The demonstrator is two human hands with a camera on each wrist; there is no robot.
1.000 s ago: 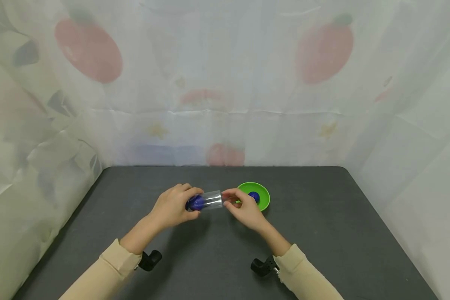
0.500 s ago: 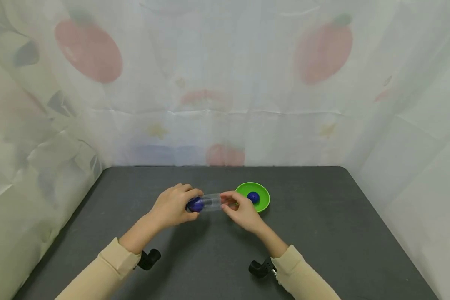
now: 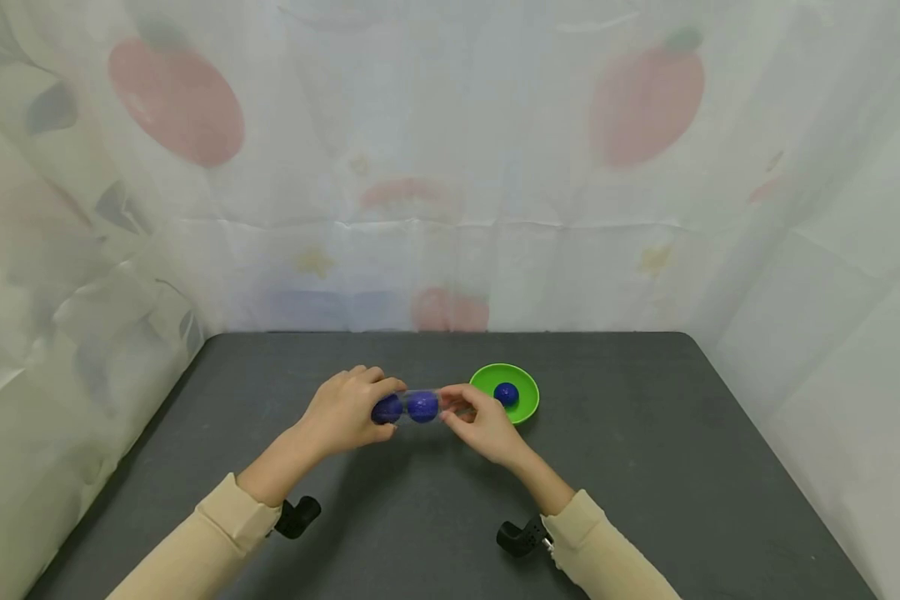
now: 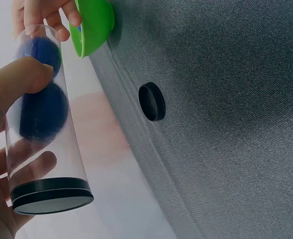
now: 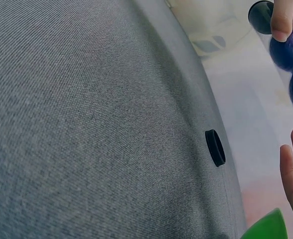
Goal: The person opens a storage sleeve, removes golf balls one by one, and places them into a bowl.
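My left hand (image 3: 360, 404) grips a clear plastic tube (image 3: 412, 407) held level above the dark table (image 3: 645, 467). Two blue balls (image 3: 422, 407) lie inside it side by side. The left wrist view shows the tube (image 4: 42, 134) with a black cap (image 4: 51, 191) on its near end and my thumb across it. My right hand (image 3: 461, 408) is at the tube's open end, fingers loosely bent around the mouth and holding nothing. Just right of it stands a green bowl (image 3: 525, 400) with one blue ball (image 3: 506, 393) in it.
A small black round lid (image 4: 152, 102) lies on the table below the hands, also seen as the lid (image 5: 215, 147) in the right wrist view. Pale printed sheeting (image 3: 450, 167) walls the table at the back and both sides.
A second blue ball has gone into the tube, which held one before. My right hand has moved slightly left to the tube's mouth. The left hand has barely moved.
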